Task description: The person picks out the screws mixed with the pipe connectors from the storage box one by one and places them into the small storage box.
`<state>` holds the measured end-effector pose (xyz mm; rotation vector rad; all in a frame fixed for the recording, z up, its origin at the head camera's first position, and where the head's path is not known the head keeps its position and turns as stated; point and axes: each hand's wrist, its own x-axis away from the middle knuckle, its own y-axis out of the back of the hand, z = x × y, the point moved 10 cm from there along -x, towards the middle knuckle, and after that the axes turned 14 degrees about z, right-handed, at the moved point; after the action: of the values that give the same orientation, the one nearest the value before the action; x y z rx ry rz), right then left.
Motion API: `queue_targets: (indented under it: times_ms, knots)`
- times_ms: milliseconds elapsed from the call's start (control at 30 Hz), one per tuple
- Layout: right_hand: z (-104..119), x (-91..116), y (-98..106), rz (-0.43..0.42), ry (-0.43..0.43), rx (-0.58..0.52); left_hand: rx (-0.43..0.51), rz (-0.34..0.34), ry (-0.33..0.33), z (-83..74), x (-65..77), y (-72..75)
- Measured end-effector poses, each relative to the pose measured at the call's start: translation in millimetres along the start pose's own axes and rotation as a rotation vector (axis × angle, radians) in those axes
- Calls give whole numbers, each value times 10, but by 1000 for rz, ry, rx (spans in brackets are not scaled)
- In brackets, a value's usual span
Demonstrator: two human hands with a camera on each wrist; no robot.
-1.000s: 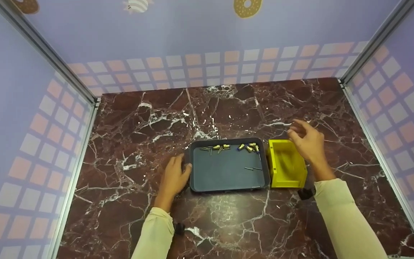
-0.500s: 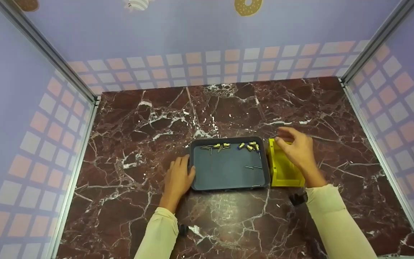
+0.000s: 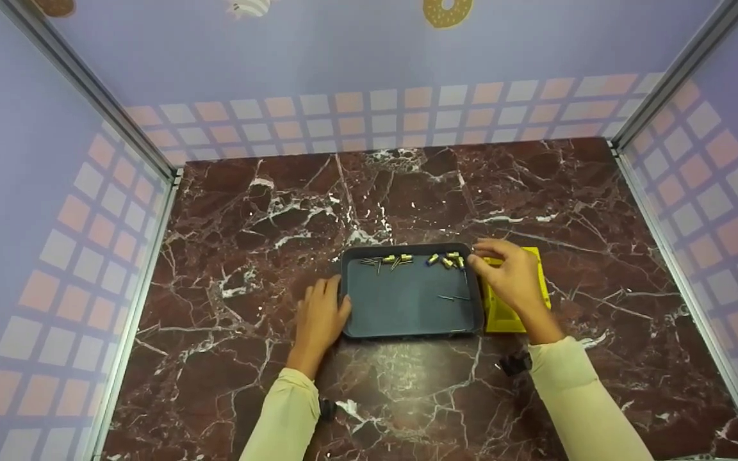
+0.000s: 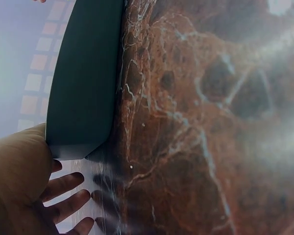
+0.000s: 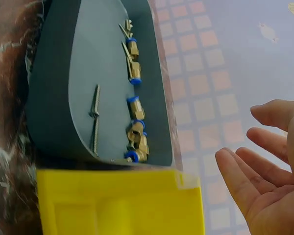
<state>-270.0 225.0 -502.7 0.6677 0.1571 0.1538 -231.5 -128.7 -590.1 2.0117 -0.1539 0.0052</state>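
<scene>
Head view first: my right hand (image 3: 510, 275) hangs above the yellow bin (image 3: 505, 321), its fingertips by the far right corner of the grey tray (image 3: 401, 301). From the right wrist camera, its fingers are loosely bent and parted, with a wide gap between thumb and fingers. My left hand (image 3: 321, 317) rests against the tray's left side, thumb at the rim; the left wrist camera shows its other fingers spread loosely by the tray's corner.

Inside the tray, just beside my right fingertips, several brass fittings with blue collars (image 3: 448, 263) sit bunched in the far right corner. Nearer me, on the right half of the floor, two loose screws (image 5: 96, 100) lie roughly end to end. Along the far wall, toward the left, a second group mixes thin screws (image 3: 395, 264) with brass pieces (image 3: 405, 258); they overlap too much for me to count.

The bin stands just beside the tray's right wall, partly hidden under my right hand and wrist. Both sit on a dark red marbled tabletop (image 3: 401, 384) veined in white. My pale sleeves (image 3: 583, 403) reach in from the near edge, and beyond the tabletop rises a lilac back wall (image 3: 279, 57) with pink and white squares.
</scene>
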Motion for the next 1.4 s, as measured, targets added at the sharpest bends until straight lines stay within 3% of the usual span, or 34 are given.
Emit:
queue_targets:
  times_ms: [433, 767, 1400]
  knots:
    - [141, 21, -292, -7, 35, 48, -29, 36, 35, -1, -1, -34]
    - [86, 43, -477, 43, 22, 44, -31, 49, 62, -12, -15, -55]
    - [69, 52, -587, 59, 48, 14, 39, 107, 71, 27, 16, -124]
